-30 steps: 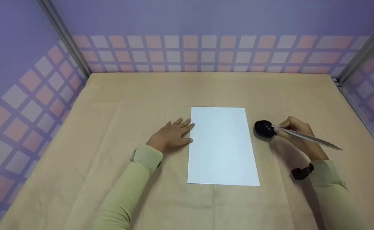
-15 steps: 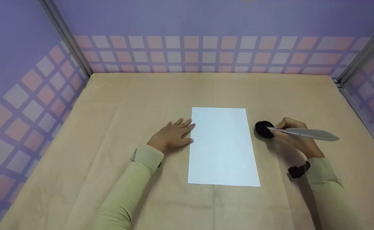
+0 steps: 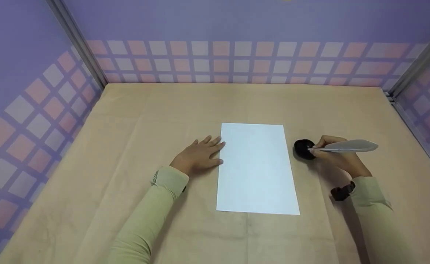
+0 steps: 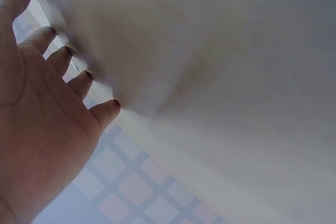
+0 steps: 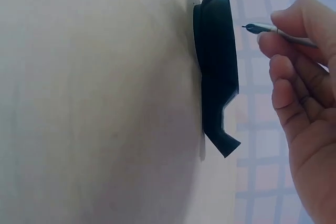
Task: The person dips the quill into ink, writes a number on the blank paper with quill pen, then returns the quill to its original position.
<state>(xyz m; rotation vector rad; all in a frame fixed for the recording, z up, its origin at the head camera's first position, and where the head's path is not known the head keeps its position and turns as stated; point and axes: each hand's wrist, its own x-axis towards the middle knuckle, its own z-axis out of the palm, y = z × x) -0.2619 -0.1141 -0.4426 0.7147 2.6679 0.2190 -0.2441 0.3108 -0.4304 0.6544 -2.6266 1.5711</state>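
Note:
My left hand (image 3: 197, 156) lies with spread fingers at the left edge of a blank white sheet of paper (image 3: 257, 168), its fingertips touching that edge. To the right of the sheet, my right hand (image 3: 341, 162) pinches a quill pen (image 3: 354, 146) between thumb and fingers near the nib. The white feather points right, away from the paper. Beside the fingers sits a small black ink dish (image 3: 303, 149). In the right wrist view, the dark-tipped nib (image 5: 255, 28) is just above the rim of the dish (image 5: 216, 38), apart from it, and a short bent handle juts from the dish.
A beige cloth (image 3: 156, 121) with fold lines covers the table. Purple panels with pink and white squares (image 3: 220, 62) stand behind and at both sides, joined by metal posts (image 3: 79, 44). A dark band (image 3: 341, 192) circles the right wrist.
The quill's feather end has swung upward and leftward, from slanting down to nearly level in the head view. My right hand has shifted slightly. The left hand and paper stay put.

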